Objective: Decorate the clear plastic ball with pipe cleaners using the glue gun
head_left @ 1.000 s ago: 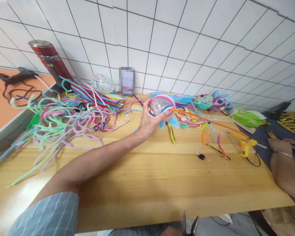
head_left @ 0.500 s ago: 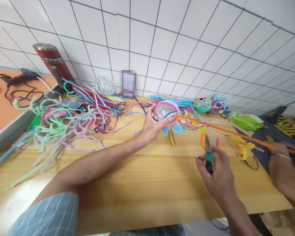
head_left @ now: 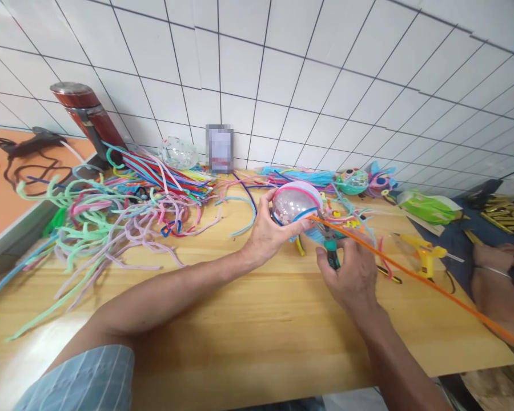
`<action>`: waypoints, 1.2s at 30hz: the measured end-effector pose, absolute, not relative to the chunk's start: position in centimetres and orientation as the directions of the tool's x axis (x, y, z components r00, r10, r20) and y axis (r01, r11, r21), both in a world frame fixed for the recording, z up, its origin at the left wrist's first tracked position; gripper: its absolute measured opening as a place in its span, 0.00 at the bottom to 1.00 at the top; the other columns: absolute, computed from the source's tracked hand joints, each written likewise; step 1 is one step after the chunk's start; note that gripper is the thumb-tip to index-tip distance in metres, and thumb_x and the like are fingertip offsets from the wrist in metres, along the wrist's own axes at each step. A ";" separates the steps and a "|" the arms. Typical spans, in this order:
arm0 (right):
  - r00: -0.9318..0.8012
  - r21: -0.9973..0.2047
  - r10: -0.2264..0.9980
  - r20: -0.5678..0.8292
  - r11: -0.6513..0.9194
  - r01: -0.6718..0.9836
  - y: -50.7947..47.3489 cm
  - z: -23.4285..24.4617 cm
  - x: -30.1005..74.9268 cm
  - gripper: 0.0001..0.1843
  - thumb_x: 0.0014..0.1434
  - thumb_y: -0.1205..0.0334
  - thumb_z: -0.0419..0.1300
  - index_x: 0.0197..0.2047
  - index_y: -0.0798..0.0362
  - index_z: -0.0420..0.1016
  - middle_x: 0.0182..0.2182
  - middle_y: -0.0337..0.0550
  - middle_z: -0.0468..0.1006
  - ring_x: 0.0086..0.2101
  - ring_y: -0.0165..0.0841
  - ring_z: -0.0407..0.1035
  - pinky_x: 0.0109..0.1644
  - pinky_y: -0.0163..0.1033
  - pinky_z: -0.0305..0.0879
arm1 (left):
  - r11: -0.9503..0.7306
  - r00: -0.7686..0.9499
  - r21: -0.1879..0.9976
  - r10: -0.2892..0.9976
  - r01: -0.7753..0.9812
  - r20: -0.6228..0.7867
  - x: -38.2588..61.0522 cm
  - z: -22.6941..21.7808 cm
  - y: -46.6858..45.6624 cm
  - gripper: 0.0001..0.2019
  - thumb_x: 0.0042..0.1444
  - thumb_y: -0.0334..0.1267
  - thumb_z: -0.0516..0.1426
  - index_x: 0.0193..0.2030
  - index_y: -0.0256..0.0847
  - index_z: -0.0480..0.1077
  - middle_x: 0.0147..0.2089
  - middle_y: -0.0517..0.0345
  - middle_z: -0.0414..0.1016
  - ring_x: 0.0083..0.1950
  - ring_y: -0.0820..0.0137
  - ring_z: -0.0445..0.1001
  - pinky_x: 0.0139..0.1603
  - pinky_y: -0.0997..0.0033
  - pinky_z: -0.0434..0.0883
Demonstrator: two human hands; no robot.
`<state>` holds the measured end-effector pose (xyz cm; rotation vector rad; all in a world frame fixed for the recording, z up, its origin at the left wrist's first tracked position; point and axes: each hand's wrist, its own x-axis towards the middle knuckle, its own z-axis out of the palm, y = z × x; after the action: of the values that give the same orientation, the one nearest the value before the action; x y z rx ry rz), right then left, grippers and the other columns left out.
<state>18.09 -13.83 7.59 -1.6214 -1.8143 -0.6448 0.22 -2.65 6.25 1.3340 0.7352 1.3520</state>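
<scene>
My left hand [head_left: 268,231] is closed around a clear plastic ball [head_left: 294,204] wrapped with pink and blue pipe cleaners, held just above the wooden table [head_left: 248,319]. A long orange pipe cleaner [head_left: 415,273] runs from the ball down to the right. My right hand [head_left: 352,273] grips teal-handled pliers [head_left: 330,251], their jaws at the orange pipe cleaner right beside the ball.
A big heap of coloured pipe cleaners [head_left: 120,200] covers the table's left. A red flask [head_left: 89,119], another clear ball [head_left: 179,152], finished ball figures [head_left: 364,180], a yellow glue gun [head_left: 424,251] and a green bag [head_left: 428,206] lie around. Another person's arm [head_left: 499,285] rests at the right.
My right hand came up from the bottom edge with the pliers and moved left to the ball. The ball and orange pipe cleaner dropped slightly toward me.
</scene>
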 end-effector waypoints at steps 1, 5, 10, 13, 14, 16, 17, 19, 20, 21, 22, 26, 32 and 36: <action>-0.064 -0.051 0.673 0.737 0.149 0.987 -13.7 7.5 18.0 0.10 0.67 0.54 0.65 0.43 0.48 0.70 0.52 0.56 0.80 0.53 0.51 0.75 0.56 0.60 0.74 | -0.261 0.172 0.930 0.935 -0.259 0.311 0.2 6.5 -2.9 0.50 0.46 0.59 0.77 0.70 0.48 0.60 0.69 0.45 0.67 0.66 0.55 0.74 0.66 0.53 0.76; -0.055 -0.077 0.619 0.784 0.185 0.980 -13.2 7.2 17.8 0.13 0.64 0.55 0.67 0.46 0.48 0.67 0.51 0.55 0.80 0.52 0.51 0.76 0.54 0.61 0.75 | -0.251 0.177 0.921 0.934 -0.297 0.311 0.3 7.0 -3.5 0.49 0.45 0.59 0.76 0.68 0.46 0.60 0.68 0.46 0.68 0.64 0.57 0.74 0.66 0.55 0.75; -0.044 -0.107 0.563 0.825 0.232 0.967 -12.8 7.2 17.7 0.24 0.61 0.58 0.70 0.57 0.48 0.67 0.50 0.54 0.80 0.50 0.51 0.77 0.53 0.61 0.76 | -0.249 0.197 0.913 0.926 -0.322 0.322 0.4 7.0 -3.8 0.50 0.43 0.56 0.78 0.67 0.47 0.59 0.69 0.45 0.67 0.66 0.55 0.73 0.68 0.52 0.73; -0.048 -0.114 0.535 0.844 0.266 0.957 -12.6 7.1 17.7 0.27 0.60 0.59 0.71 0.59 0.47 0.66 0.51 0.54 0.80 0.50 0.51 0.77 0.54 0.61 0.76 | -0.244 0.202 0.915 0.926 -0.321 0.318 0.3 6.9 -3.8 0.51 0.41 0.55 0.79 0.67 0.46 0.60 0.69 0.44 0.67 0.69 0.53 0.71 0.72 0.50 0.71; -0.039 -0.122 0.538 0.842 0.261 0.958 -12.6 7.0 17.7 0.27 0.60 0.58 0.70 0.59 0.48 0.66 0.50 0.54 0.80 0.50 0.51 0.77 0.54 0.62 0.76 | -0.242 0.207 0.916 0.926 -0.318 0.317 0.3 6.9 -3.8 0.52 0.40 0.55 0.79 0.67 0.46 0.60 0.69 0.44 0.67 0.69 0.52 0.71 0.72 0.49 0.71; -0.023 -0.129 0.557 0.830 0.233 0.964 -12.6 6.8 17.9 0.29 0.59 0.57 0.70 0.61 0.49 0.67 0.50 0.54 0.80 0.50 0.52 0.76 0.55 0.63 0.75 | -0.245 0.221 0.919 0.921 -0.310 0.321 0.2 6.9 -3.9 0.52 0.41 0.55 0.79 0.68 0.46 0.59 0.70 0.43 0.66 0.70 0.52 0.71 0.72 0.49 0.71; -0.027 -0.120 0.567 0.824 0.220 0.968 -12.7 6.7 17.9 0.31 0.59 0.57 0.69 0.63 0.49 0.67 0.50 0.55 0.80 0.50 0.53 0.76 0.55 0.64 0.75 | -0.252 0.229 0.918 0.917 -0.305 0.327 0.2 6.8 -3.9 0.52 0.41 0.54 0.79 0.68 0.46 0.58 0.70 0.43 0.67 0.70 0.52 0.71 0.72 0.49 0.71; -0.057 -0.080 0.577 0.814 0.209 0.975 -12.7 6.5 18.0 0.34 0.60 0.57 0.68 0.67 0.49 0.65 0.51 0.56 0.79 0.51 0.55 0.75 0.55 0.64 0.74 | -0.268 0.243 0.918 0.907 -0.293 0.343 0.1 6.7 -4.0 0.51 0.43 0.54 0.79 0.68 0.46 0.58 0.70 0.43 0.67 0.71 0.52 0.71 0.73 0.49 0.71; -0.077 -0.055 0.575 0.814 0.209 0.976 -12.8 6.4 18.0 0.35 0.60 0.58 0.68 0.68 0.49 0.64 0.52 0.57 0.79 0.52 0.55 0.75 0.55 0.64 0.74 | -0.275 0.248 0.918 0.904 -0.286 0.348 0.2 6.6 -4.1 0.51 0.43 0.54 0.79 0.68 0.46 0.58 0.70 0.43 0.67 0.71 0.52 0.71 0.73 0.49 0.71; -0.094 -0.035 0.569 0.817 0.211 0.977 -12.8 6.3 18.0 0.36 0.60 0.58 0.68 0.69 0.49 0.63 0.53 0.57 0.78 0.52 0.55 0.74 0.55 0.63 0.73 | -0.280 0.250 0.919 0.902 -0.279 0.351 0.2 6.5 -4.1 0.50 0.44 0.54 0.79 0.68 0.46 0.58 0.71 0.43 0.67 0.71 0.52 0.71 0.73 0.49 0.71; -0.106 -0.020 0.565 0.818 0.212 0.977 -12.8 6.2 18.0 0.37 0.61 0.58 0.68 0.70 0.50 0.62 0.53 0.57 0.78 0.52 0.55 0.74 0.54 0.63 0.74 | -0.285 0.250 0.919 0.902 -0.272 0.353 0.2 6.3 -4.1 0.50 0.44 0.54 0.79 0.68 0.46 0.59 0.71 0.43 0.67 0.72 0.51 0.70 0.73 0.49 0.71; -0.121 0.008 0.577 0.808 0.196 0.981 -12.9 5.9 18.0 0.37 0.62 0.59 0.67 0.71 0.51 0.60 0.52 0.58 0.77 0.50 0.54 0.74 0.52 0.60 0.74 | -0.293 0.252 0.921 0.900 -0.256 0.356 0.4 5.8 -4.3 0.51 0.44 0.53 0.79 0.69 0.46 0.58 0.71 0.43 0.67 0.71 0.52 0.71 0.73 0.49 0.71; -0.108 0.000 0.592 0.798 0.179 0.984 -13.0 5.3 18.1 0.31 0.64 0.57 0.66 0.67 0.53 0.64 0.49 0.58 0.78 0.47 0.52 0.74 0.50 0.58 0.74 | -0.252 0.257 0.932 0.912 -0.261 0.319 0.4 5.6 -4.5 0.51 0.41 0.51 0.80 0.68 0.46 0.59 0.72 0.42 0.66 0.73 0.50 0.69 0.75 0.46 0.69; -0.071 -0.031 0.608 0.791 0.156 0.987 -13.2 4.6 18.3 0.24 0.65 0.59 0.64 0.62 0.50 0.67 0.44 0.52 0.80 0.44 0.48 0.75 0.48 0.53 0.74 | -0.227 0.259 0.937 0.920 -0.264 0.296 0.5 5.8 -4.8 0.50 0.41 0.52 0.79 0.67 0.46 0.59 0.70 0.44 0.67 0.69 0.52 0.72 0.71 0.49 0.71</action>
<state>18.28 -13.20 4.60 -1.5281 -1.7608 -0.7159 0.52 -4.77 5.83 1.3496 0.6796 1.2697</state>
